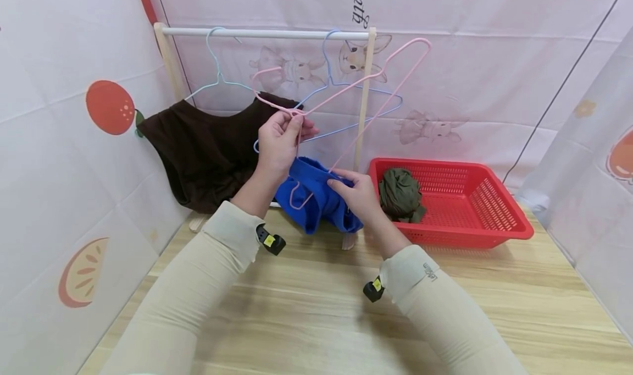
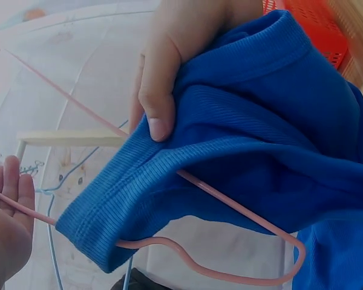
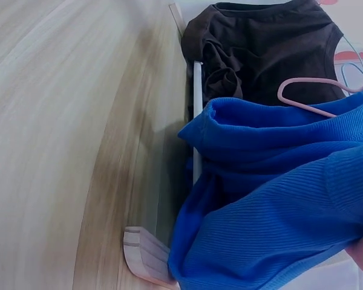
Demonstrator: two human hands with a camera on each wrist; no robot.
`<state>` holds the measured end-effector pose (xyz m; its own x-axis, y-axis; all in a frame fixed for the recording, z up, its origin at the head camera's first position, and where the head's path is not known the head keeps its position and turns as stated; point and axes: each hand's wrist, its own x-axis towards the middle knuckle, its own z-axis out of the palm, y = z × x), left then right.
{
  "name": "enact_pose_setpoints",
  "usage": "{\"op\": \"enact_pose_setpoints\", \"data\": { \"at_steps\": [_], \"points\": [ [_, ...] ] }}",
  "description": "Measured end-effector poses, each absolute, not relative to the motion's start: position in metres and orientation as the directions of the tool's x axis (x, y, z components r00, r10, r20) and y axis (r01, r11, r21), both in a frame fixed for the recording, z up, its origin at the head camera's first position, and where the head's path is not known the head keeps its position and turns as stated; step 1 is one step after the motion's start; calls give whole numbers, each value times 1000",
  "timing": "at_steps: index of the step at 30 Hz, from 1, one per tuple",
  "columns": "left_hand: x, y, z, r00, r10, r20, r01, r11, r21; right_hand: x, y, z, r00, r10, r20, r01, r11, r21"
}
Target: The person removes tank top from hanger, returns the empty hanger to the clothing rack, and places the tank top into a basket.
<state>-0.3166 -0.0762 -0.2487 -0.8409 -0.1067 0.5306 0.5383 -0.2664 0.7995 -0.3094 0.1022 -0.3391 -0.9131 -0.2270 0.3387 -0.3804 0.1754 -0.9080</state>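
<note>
My left hand (image 1: 283,144) pinches a pink wire hanger (image 1: 415,39) near its neck, above the table. A bright blue ribbed garment (image 1: 318,202) hangs below, its edge held between the thumb and fingers of my right hand (image 1: 362,197). In the left wrist view, one end of the pink hanger passes through the garment's banded opening and comes out as a bent loop. The other end sticks up to the right, outside the cloth. Right wrist view: the blue garment (image 3: 272,211) fills much of the picture, with only a fingertip showing at the right edge.
A small rack with a white rail (image 1: 277,34) stands behind my hands. On it hang a dark brown garment (image 1: 212,149) on a mint hanger (image 1: 217,61) and a blue hanger (image 1: 326,61). A red basket (image 1: 499,210) at right holds a dark green cloth bundle (image 1: 399,193).
</note>
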Motion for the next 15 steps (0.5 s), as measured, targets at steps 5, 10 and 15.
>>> {"op": "enact_pose_setpoints", "data": {
  "at_steps": [5, 10, 15],
  "points": [
    [-316, -74, -248, -824, -108, 556, 562, -280, 779, -330, 103, -360, -901, -239, 361, -404, 166, -900],
    [-316, -73, -247, -810, -107, 577, 584, -252, 772, -335, 102, -368, -877, -260, 404, -455, 181, -872],
    [-314, -72, -245, -812, -112, 573, 582, -246, 775, -335, 101, -371, -866, -290, 407, -475, 223, -851]
  ]
}}
